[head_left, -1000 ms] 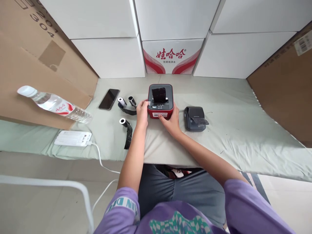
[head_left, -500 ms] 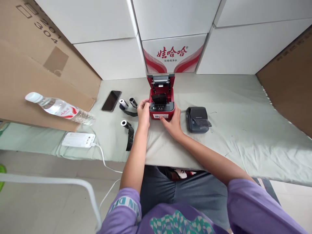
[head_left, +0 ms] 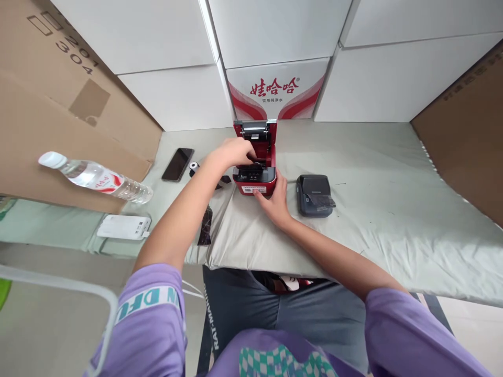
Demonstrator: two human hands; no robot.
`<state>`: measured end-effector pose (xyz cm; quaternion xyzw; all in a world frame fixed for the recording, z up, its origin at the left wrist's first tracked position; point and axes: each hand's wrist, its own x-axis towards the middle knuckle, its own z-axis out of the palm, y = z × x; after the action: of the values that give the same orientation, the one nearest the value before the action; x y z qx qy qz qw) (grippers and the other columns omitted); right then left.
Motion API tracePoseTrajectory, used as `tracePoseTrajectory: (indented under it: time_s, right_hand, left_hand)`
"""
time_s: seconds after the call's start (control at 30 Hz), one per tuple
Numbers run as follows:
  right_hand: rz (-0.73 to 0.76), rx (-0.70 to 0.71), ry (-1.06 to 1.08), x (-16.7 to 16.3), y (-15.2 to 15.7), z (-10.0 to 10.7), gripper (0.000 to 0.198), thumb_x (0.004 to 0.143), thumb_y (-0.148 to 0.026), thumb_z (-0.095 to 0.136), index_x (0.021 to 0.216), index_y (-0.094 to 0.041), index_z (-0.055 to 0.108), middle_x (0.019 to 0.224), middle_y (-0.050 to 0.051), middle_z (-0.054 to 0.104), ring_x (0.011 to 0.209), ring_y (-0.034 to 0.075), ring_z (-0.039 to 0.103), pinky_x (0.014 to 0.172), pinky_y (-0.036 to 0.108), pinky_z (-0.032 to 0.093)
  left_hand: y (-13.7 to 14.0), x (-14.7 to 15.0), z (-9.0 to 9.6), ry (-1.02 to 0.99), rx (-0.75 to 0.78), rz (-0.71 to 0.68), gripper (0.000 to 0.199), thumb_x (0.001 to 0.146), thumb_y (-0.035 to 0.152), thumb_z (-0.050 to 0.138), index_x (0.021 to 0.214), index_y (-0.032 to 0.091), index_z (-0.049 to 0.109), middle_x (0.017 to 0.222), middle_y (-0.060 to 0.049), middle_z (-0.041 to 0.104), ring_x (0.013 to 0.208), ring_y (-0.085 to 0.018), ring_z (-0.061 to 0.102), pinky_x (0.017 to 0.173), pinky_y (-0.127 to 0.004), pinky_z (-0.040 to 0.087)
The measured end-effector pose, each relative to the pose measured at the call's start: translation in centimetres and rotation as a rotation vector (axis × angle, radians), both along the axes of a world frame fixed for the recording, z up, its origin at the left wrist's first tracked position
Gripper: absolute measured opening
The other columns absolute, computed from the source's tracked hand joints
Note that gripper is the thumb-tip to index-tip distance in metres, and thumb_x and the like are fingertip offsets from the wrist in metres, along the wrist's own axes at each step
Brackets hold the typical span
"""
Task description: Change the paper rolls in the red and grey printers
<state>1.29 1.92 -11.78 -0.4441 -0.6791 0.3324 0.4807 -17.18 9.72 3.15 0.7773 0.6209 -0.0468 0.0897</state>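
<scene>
"Near the middle of the frame, what is that red box?"

"It is a red receipt printer [head_left: 259, 174], sitting on the pale green cloth [head_left: 373, 209]. Its lid [head_left: 256, 131] stands up, wide open, at the back."

"What is the left hand [head_left: 236, 151] doing?"

"It comes over from the left side and dips its fingers into the open printer. They are right by a shiny black strip [head_left: 255, 166] inside. The fingertips are partly hidden, so nobody can tell if they pinch the strip."

"And the right hand [head_left: 279, 205]?"

"That one is clamped on the printer's front right corner. The thumb is on the front, by a white label [head_left: 253, 189], and the fingers go along the right side."

"What is just to the right of that hand?"

"A small dark portable printer [head_left: 315, 195], with a bit of dark film poking out of its front."

"What about the left part of the frame?"

"A black phone [head_left: 177, 164] lies flat, with a little paper roll [head_left: 194, 167] near it. The left arm [head_left: 173, 217] covers part of what is there. Farther left, a water bottle [head_left: 96, 177] leans over, and a white power bank [head_left: 123, 226] lies near the cloth's edge."
</scene>
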Motion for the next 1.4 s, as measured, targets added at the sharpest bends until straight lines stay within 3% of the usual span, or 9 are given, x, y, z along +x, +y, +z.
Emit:
tracePoseTrajectory:
  time_s: [0.17, 0.3, 0.43, 0.53, 0.73, 0.93, 1.17, 1.27, 1.4]
  right_hand:
    - [0.012, -0.017, -0.013, 0.1, 0.1, 0.0, 0.093, 0.084, -0.051, 0.074, 0.159, -0.019, 0.029, 0.149, 0.02, 0.045, 0.145, 0.034, 0.043, 0.124, 0.057, 0.037]
    - [0.027, -0.005, -0.006, 0.3, 0.2, -0.1, 0.093, 0.085, -0.054, 0.073, 0.159, -0.021, 0.028, 0.149, 0.019, 0.045, 0.145, 0.034, 0.043, 0.124, 0.059, 0.037]
    - [0.035, -0.012, -0.012, 0.3, 0.2, 0.1, 0.091, 0.085, -0.052, 0.072, 0.16, -0.023, 0.028, 0.148, 0.018, 0.046, 0.144, 0.033, 0.044, 0.123, 0.058, 0.038]
    - [0.042, -0.025, -0.02, 0.4, 0.1, 0.3, 0.09, 0.085, -0.048, 0.072, 0.159, -0.023, 0.028, 0.15, 0.017, 0.045, 0.145, 0.032, 0.042, 0.124, 0.057, 0.038]
    - [0.054, -0.006, -0.015, 0.4, 0.2, 0.4, 0.089, 0.085, -0.048, 0.072, 0.158, -0.022, 0.029, 0.15, 0.017, 0.044, 0.145, 0.032, 0.041, 0.124, 0.057, 0.037]
    - [0.047, -0.018, -0.01, 0.4, 0.2, 0.3, 0.089, 0.084, -0.047, 0.073, 0.158, -0.023, 0.029, 0.148, 0.017, 0.045, 0.144, 0.033, 0.042, 0.123, 0.059, 0.038]
    - [0.052, -0.024, -0.019, 0.4, 0.5, 0.0, 0.092, 0.084, -0.049, 0.074, 0.159, -0.023, 0.027, 0.15, 0.018, 0.043, 0.145, 0.033, 0.042, 0.124, 0.06, 0.038]
    - [0.05, -0.006, -0.013, 0.4, 0.6, -0.2, 0.092, 0.083, -0.049, 0.074, 0.158, -0.022, 0.028, 0.147, 0.018, 0.044, 0.143, 0.034, 0.043, 0.123, 0.06, 0.038]
    - [0.044, 0.006, -0.015, 0.3, 0.7, -0.3, 0.092, 0.083, -0.05, 0.074, 0.158, -0.024, 0.028, 0.146, 0.018, 0.045, 0.142, 0.035, 0.044, 0.122, 0.061, 0.038]
  left_hand:
    - [0.5, 2.7, 0.2, 0.266, -0.02, -0.064, 0.034, 0.082, 0.023, 0.067, 0.112, 0.026, 0.084, 0.106, -0.012, 0.08, 0.102, -0.031, 0.073, 0.084, -0.037, 0.051]
    - [-2.0, 1.3, 2.4, 0.003, 0.049, -0.01, 0.035, 0.081, 0.031, 0.07, 0.114, 0.028, 0.082, 0.1, -0.007, 0.08, 0.094, -0.027, 0.072, 0.086, -0.036, 0.052]
    - [-8.0, -3.3, 5.9, -0.534, 0.179, 0.2, 0.041, 0.084, 0.046, 0.071, 0.121, 0.028, 0.077, 0.099, -0.002, 0.076, 0.073, -0.017, 0.063, 0.069, -0.031, 0.05]
    - [-12.4, -8.5, 6.9, -0.872, 0.321, 0.489, 0.036, 0.083, 0.047, 0.073, 0.113, 0.028, 0.073, 0.076, 0.002, 0.065, 0.053, -0.009, 0.043, 0.047, -0.025, 0.032]
    - [-16.1, -18.1, 2.1, -0.654, 0.251, 0.909, 0.045, 0.054, 0.061, 0.087, 0.077, 0.025, 0.07, 0.058, 0.007, 0.058, 0.054, -0.006, 0.043, 0.056, -0.024, 0.035]
    - [-17.5, -21.1, -3.5, -0.493, -0.088, 0.815, 0.078, 0.035, 0.088, 0.084, 0.098, 0.042, 0.08, 0.079, 0.01, 0.074, 0.076, -0.016, 0.058, 0.077, -0.036, 0.049]
    - [-18.1, -18.6, -2.1, -0.321, -0.047, 0.563, 0.08, 0.065, 0.078, 0.082, 0.139, 0.055, 0.062, 0.144, 0.005, 0.054, 0.119, -0.026, 0.055, 0.107, -0.043, 0.048]
    - [-17.3, -15.5, -2.1, -0.253, -0.135, 0.304, 0.049, 0.073, 0.066, 0.076, 0.117, 0.043, 0.079, 0.139, -0.002, 0.062, 0.122, -0.031, 0.053, 0.109, -0.047, 0.046]
    - [-15.9, -12.0, -2.4, -0.379, -0.065, 0.208, 0.035, 0.069, 0.058, 0.078, 0.096, 0.036, 0.082, 0.114, -0.006, 0.077, 0.111, -0.031, 0.064, 0.101, -0.043, 0.052]
